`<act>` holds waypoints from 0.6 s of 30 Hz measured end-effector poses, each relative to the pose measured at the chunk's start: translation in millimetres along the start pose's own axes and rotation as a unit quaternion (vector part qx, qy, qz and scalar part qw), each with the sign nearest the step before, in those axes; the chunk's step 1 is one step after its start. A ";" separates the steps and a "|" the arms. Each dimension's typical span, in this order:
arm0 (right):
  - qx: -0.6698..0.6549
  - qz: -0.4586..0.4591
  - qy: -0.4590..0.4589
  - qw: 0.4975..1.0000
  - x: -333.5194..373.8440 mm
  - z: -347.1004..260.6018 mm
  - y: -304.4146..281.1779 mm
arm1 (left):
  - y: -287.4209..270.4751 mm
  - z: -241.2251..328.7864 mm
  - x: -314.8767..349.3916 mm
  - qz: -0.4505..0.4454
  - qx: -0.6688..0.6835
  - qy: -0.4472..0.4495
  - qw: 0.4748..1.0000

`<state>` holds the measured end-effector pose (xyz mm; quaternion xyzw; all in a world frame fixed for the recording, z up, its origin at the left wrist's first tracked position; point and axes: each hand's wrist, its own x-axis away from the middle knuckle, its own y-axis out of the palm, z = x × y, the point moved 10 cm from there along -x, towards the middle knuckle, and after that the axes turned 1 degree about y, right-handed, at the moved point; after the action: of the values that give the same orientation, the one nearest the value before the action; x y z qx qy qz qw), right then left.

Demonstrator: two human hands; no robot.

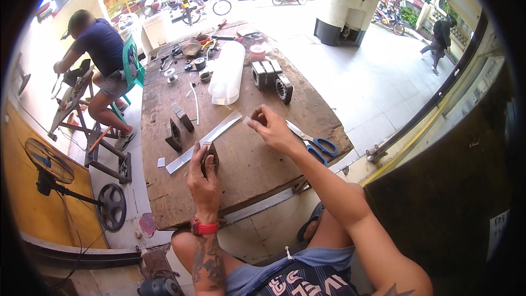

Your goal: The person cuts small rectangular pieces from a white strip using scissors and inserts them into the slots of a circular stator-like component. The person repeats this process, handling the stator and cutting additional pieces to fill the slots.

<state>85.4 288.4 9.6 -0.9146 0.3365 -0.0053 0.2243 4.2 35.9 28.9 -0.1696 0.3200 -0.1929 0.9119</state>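
Dark block [211, 157] held upright, white strip [219, 130] diagonal

Dk blk [213, 155], wht pc [247, 121] apart

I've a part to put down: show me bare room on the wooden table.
Bare wooden table lies between the left hand and the blue-handled scissors, and at the near left corner, below the white strip. It's crowded left of the plastic roll.

One held block [210, 158], two left-side blocks [173, 137], one scissors [308, 138], one plastic roll [227, 71]
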 end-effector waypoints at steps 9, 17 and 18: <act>-0.084 -0.025 -0.045 0.995 106.2 -37.3 4.2 | 23.2 2.0 0.3 -0.026 -0.092 -0.032 0.995; -0.188 -0.109 -0.029 0.976 106.6 -31.6 12.2 | 4.2 57.5 30.6 -0.041 0.064 0.033 0.997; -0.208 -0.130 -0.050 0.968 109.6 -38.1 15.0 | 23.1 46.3 40.9 -0.123 0.177 -0.059 0.975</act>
<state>154.8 195.1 22.1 -0.9761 0.1964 0.0819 0.0432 69.4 45.7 31.9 -0.0548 0.2035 -0.3469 0.9139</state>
